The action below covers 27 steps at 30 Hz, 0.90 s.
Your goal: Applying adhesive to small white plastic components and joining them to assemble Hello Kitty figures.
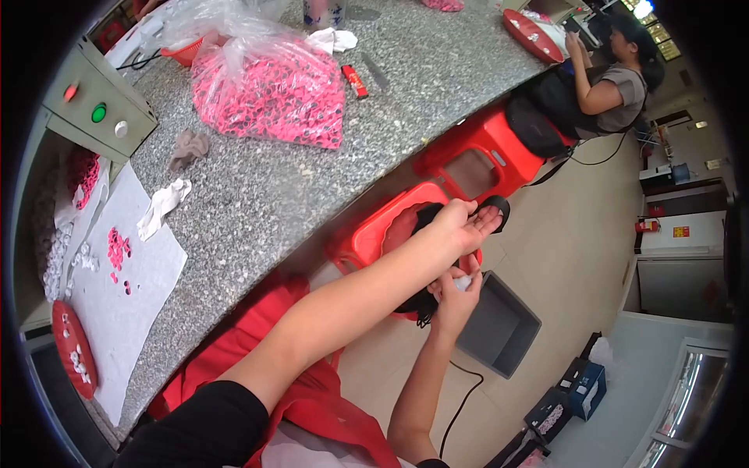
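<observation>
- Left hand (466,225) reaches out over a red plastic stool (382,234), fingers loosely curled on a black object (497,207) at the far edge of the stool; grip looks closed on it, partly hidden.
- Right hand (455,292) sits just below the left, pinching a small white piece (463,283) between thumb and fingers; grip clenched on it.
- More black material (423,304) hangs under both hands, against the stool's front; cannot tell what it is.
- Second red stool (476,156) stands just beyond the first, near a seated person (616,86) in a grey top at the far end of the surface.
- Grey bin (499,324) on the floor just right of the right hand, open side up.
- Black cable (460,398) trails over the floor below the right forearm.
- Grey speckled surface (312,195) curves along the left; well apart from both hands.
- On it: clear bag of pink small parts (269,93), red lighter-like item (354,81), crumpled grey cloth (189,148), white glove (161,206).
- White sheet (133,296) at the left edge carries a few loose pink parts (117,249).
- Control box (97,101) with red and green buttons at the far left.
- Red tray (74,351) with white bits at lower left; another red tray (532,35) near the seated person.
- Red apron (312,398) covers the wearer's lap.
</observation>
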{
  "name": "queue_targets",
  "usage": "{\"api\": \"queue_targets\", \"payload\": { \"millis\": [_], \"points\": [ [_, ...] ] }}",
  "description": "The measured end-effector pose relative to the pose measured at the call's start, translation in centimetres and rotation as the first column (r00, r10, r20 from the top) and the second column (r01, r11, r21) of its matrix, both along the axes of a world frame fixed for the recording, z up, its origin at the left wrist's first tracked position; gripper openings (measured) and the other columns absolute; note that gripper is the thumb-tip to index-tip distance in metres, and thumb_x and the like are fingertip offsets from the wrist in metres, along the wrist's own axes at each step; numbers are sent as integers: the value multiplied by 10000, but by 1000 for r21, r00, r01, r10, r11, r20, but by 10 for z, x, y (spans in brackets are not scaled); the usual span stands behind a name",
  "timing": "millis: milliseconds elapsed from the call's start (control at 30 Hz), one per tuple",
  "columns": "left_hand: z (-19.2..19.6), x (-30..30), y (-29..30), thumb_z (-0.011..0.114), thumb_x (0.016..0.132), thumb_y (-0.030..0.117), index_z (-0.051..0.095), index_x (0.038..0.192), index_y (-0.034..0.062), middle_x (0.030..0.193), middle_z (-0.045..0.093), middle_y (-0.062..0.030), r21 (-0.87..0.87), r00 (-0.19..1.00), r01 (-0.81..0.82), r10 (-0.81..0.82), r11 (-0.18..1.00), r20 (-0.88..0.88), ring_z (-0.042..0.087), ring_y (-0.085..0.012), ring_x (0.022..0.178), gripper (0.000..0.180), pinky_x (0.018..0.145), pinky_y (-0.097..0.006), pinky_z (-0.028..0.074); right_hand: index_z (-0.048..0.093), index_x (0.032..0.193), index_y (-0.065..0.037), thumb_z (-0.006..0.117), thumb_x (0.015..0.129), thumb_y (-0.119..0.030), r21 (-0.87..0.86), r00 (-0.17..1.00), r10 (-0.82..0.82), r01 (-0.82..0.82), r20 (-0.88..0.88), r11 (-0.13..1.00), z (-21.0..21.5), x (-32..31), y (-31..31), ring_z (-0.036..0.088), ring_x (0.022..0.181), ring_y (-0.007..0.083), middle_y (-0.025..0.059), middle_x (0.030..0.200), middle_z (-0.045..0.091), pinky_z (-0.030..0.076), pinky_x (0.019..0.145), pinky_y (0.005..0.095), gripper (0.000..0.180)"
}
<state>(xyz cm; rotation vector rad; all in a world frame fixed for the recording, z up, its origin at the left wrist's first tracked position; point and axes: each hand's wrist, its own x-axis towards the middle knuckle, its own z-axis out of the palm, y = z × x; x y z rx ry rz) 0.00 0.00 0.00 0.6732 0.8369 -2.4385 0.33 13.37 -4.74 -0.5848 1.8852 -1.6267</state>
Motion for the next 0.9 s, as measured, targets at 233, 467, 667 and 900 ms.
{"api": "queue_targets", "payload": {
  "millis": [233,467,667,900],
  "points": [
    [-7,11,-30,432,844,90,449,924,-28,808,493,-88,-32,989,110,-106,993,106,551,-238,765,143,899,-438,427,582,817,-20,661,733,-133,-19,926,-322,332,197,943,-24,-46,-24,496,473,92,24,625,533,428,422,209,161],
    [-87,74,-1,513,827,166,510,806,-4,630,565,-79,-607,617,709,101,359,780,577,-180,475,172,404,-270,458,563,803,-15,524,811,-127,-311,906,-382,315,-182,897,36,-121,-43,538,532,124,64,639,548,441,473,249,119],
    [-100,88,66,587,755,404,544,923,-42,939,556,-218,137,-46,984,587,-110,808,568,-389,817,478,675,-462,462,635,783,-78,605,702,-247,516,534,241,457,-810,724,-31,-128,-49,592,686,358,175,725,612,458,619,448,190],
    [-164,97,100,571,712,135,391,1175,-71,1135,459,-256,293,246,854,830,-430,501,444,-357,1076,538,939,-456,334,661,819,-112,640,665,-235,766,806,368,157,-464,623,-58,-130,-32,597,766,353,176,777,622,469,654,428,199]
  ]
}}
